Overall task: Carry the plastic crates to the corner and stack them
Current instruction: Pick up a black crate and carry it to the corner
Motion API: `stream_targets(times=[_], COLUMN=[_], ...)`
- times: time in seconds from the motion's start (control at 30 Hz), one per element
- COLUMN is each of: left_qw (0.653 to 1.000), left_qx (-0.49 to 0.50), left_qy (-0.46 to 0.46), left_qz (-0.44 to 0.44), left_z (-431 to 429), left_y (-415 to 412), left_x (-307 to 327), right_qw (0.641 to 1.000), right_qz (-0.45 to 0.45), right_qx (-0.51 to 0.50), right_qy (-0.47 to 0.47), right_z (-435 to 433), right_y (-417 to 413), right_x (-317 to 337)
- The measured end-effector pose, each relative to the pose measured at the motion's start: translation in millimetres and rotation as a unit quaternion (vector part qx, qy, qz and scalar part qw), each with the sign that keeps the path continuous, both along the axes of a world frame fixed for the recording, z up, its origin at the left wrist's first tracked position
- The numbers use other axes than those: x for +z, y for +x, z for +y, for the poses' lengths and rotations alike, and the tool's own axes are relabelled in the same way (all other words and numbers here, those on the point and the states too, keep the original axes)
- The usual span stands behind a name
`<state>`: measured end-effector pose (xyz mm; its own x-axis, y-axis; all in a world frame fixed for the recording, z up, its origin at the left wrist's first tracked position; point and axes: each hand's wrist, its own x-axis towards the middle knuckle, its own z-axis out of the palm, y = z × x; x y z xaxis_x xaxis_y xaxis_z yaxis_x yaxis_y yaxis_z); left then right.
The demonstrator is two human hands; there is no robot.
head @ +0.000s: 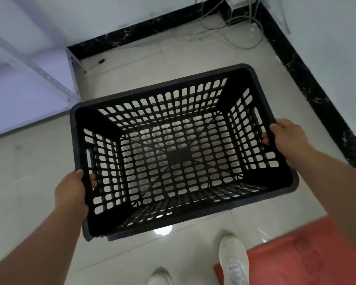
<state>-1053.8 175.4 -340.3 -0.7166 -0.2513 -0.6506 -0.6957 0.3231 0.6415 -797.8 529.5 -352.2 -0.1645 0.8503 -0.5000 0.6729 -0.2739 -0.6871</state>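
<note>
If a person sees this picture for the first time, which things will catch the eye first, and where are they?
First comes the black plastic crate in the middle, empty and open side up, held above the pale floor by the left hand and the right hand on its short rims. Beyond it lies the corner with the black baseboard and loose cables. At the lower right, a red mat lies beside white shoes.

You hold the black perforated plastic crate (181,153) above the pale tiled floor (29,171), your left hand (73,192) on its left rim and your right hand (286,136) on its right rim. Beyond it lies the room corner with loose grey cables (232,27). Your white shoes (233,258) stand below the crate, the flat red mat (296,258) to their right.
</note>
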Motion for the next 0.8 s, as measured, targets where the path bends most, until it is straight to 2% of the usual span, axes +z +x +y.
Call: stream_targets(times=[0.3, 0.8], left_qw=[1.0, 0.999], left_qx=[0.015, -0.025], left_qy=[-0.014, -0.043], left_qz=[0.005, 0.013], left_z=[8, -13], left_y=[-10, 6], left_x=[-30, -29], right_qw=[1.0, 0.998], right_qz=[0.005, -0.028], right_qx=[0.025, 0.053], right_qy=[0.002, 0.025], right_z=[15, -4], right_y=[-36, -26], right_x=[-33, -29])
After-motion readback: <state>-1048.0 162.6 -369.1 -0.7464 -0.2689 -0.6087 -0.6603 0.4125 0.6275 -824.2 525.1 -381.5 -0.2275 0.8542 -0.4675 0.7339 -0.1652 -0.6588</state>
